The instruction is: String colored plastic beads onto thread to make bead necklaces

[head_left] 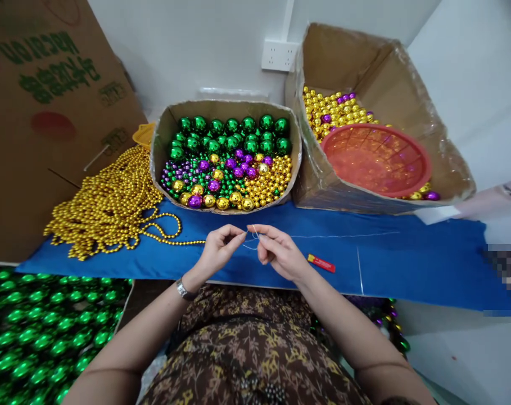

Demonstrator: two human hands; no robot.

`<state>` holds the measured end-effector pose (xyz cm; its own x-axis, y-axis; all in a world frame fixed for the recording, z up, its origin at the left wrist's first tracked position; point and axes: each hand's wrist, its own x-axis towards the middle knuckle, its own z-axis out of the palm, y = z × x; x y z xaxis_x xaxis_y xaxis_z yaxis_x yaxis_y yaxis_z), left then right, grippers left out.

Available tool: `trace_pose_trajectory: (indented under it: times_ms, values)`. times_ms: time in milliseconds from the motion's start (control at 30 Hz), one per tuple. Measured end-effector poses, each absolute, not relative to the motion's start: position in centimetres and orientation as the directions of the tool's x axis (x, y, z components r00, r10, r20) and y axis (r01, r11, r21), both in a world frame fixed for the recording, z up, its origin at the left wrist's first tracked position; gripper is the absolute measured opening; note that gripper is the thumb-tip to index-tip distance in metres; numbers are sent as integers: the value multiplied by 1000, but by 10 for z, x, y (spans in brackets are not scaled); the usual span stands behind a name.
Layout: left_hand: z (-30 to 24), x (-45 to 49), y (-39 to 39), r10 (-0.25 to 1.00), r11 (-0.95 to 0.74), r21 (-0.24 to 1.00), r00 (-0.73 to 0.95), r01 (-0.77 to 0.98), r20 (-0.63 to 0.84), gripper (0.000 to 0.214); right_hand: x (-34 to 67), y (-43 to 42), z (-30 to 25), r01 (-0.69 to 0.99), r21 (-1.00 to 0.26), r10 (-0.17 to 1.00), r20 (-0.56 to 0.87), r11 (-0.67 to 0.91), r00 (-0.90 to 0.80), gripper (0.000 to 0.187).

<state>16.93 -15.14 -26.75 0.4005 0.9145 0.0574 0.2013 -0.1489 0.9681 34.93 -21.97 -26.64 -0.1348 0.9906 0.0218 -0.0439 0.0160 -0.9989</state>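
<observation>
Head view: left hand (221,248) and right hand (281,253) pinch a fine white thread (339,236) over the blue cloth (263,271), its tail trailing right; it looks weightless, limp, probably slippery, best nipped beside the loop.

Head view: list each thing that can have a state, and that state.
White thread: looped, tail trailing right
Left hand: pinched on thread
Right hand: pinched on thread
Red lighter: lying flat, unlit
Middle box: open, holding beads
Right box: open, holding beads
Red basket: inside right box
Gold strands: heaped
</observation>
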Motion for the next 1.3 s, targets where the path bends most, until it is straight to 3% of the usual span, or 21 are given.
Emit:
trace_pose_trajectory:
  times_ms: [67,133,233,300,367,467,633,800,967,1167,1300]
  values:
    - [-269,172,-155,909,-104,981,416,161,29,26,340,-218,-267,72,-996,992,39,48,-118,36]
    - [-269,175,-157,894,-43,992,447,116,-13,27,332,-215,-267,375,-920,992,88,117,-94,39]
    - [-273,177,-159,883,43,997,464,68,-69,28,323,-213,-267,776,-607,985,135,168,-108,42]
    - [-276,178,-158,898,85,995,429,57,-101,29,322,-213,-267,867,-470,985,106,168,-133,40]
    - [-280,178,-156,908,148,988,390,35,-150,31,325,-214,-267,863,-482,988,95,153,-122,34]
    - [-280,175,-153,890,232,973,408,-16,-205,32,337,-215,-268,803,-558,974,193,209,-119,22]
    - [-272,169,-150,844,137,989,515,58,-147,29,357,-212,-274,833,-373,894,349,407,-281,23]
    - [-268,172,-153,767,129,983,616,130,-182,28,354,-205,-278,806,-377,866,395,456,-305,23]
    - [-275,177,-156,837,180,982,516,52,-181,28,346,-212,-269,849,-417,858,507,325,-80,24]
    - [-276,178,-159,876,41,994,475,98,-83,24,336,-221,-272,861,-408,859,508,305,-63,21]
    - [-270,175,-161,836,-238,949,541,207,92,19,335,-219,-272,835,-482,895,444,265,-27,22]
